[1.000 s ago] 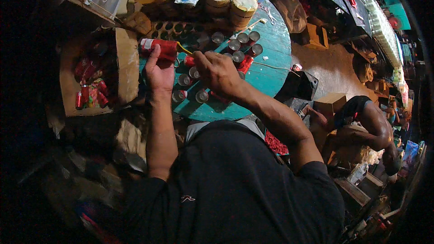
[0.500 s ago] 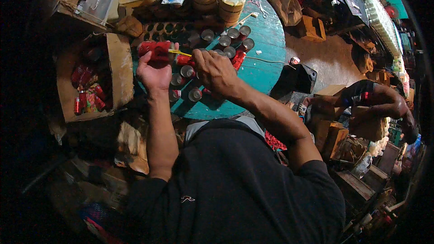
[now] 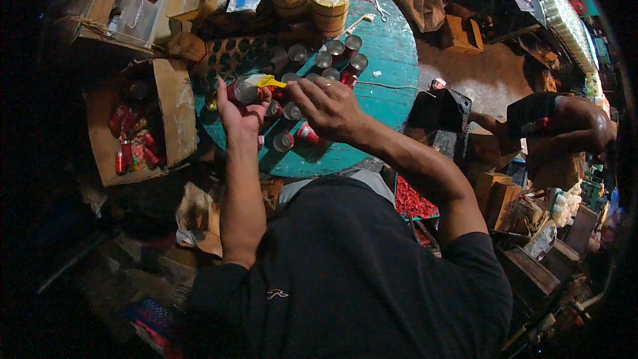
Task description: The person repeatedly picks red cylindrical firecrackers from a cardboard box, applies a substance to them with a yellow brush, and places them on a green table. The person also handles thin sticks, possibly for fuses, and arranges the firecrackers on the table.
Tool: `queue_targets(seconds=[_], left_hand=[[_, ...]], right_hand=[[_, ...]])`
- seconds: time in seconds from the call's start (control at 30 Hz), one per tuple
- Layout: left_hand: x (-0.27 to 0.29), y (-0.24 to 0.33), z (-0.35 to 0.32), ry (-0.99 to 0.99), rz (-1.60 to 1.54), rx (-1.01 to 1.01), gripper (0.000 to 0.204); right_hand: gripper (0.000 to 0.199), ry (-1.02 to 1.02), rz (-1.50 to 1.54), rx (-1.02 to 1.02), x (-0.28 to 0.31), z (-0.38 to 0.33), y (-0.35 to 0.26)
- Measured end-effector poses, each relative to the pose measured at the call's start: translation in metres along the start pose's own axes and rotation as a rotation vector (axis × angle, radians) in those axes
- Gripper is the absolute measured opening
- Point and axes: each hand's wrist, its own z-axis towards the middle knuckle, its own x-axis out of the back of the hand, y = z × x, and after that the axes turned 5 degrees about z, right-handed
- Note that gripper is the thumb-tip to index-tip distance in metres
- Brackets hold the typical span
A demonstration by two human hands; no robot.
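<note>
Red cylinder (image 3: pixel 240 90), open grey end.

The left hand (image 3: pixel 240 110) holds a small red can (image 3: pixel 243 90) above the round teal tabletop (image 3: pixel 392 60). The right hand (image 3: pixel 327 108) brings a yellow tool (image 3: pixel 271 82) to its open top. More small cans (image 3: pixel 339 56) stand at 1 o'clock. A cardboard box (image 3: pixel 174 110) is at 9 o'clock.

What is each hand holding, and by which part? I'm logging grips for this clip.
The left hand grips a small red tube around its side. The right hand pinches a yellow tool by one end at the tube's mouth.
</note>
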Motion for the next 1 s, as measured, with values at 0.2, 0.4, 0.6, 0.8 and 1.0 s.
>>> queue_targets(seconds=[0.2,0.4,0.6,0.8,1.0], left_hand=[[-0.03,-0.038,-0.01,0.066,0.072,-0.238,0.053],[-0.042,-0.075,-0.007,-0.049,0.301,-0.371,0.027],[-0.037,-0.098,0.01,-0.077,0.385,-0.193,0.019],[-0.083,-0.127,0.026,-0.198,0.996,-0.531,0.078],[-0.185,-0.19,0.111,-0.607,2.298,-1.255,0.037]], right_hand=[[0.024,-0.044,0.613,-0.618,0.014,-0.012,-0.008],[0.023,-0.082,0.872,-0.914,0.009,-0.023,-0.002],[0.029,-0.192,0.336,-0.222,0.009,-0.075,0.012],[0.033,-0.158,0.187,-0.514,0.073,-0.124,0.015],[0.022,0.135,0.34,-1.133,0.114,-0.175,0.024]])
